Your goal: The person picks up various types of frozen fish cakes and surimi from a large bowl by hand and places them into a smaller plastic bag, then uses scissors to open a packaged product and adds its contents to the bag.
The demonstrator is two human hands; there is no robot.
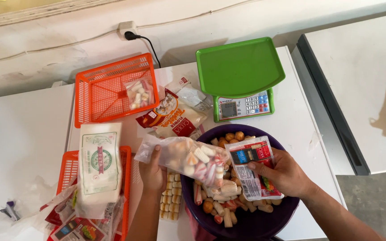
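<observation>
Bowl sits front-centre on table, food pieces in it. Scale behind bowl. Basket left of scale, small bag in it. Second basket front-left, flat packet on it. Tray of pieces just left of bowl.

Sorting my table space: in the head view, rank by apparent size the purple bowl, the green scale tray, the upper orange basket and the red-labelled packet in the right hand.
1. purple bowl
2. green scale tray and upper orange basket: look alike, unranked
3. red-labelled packet
</observation>
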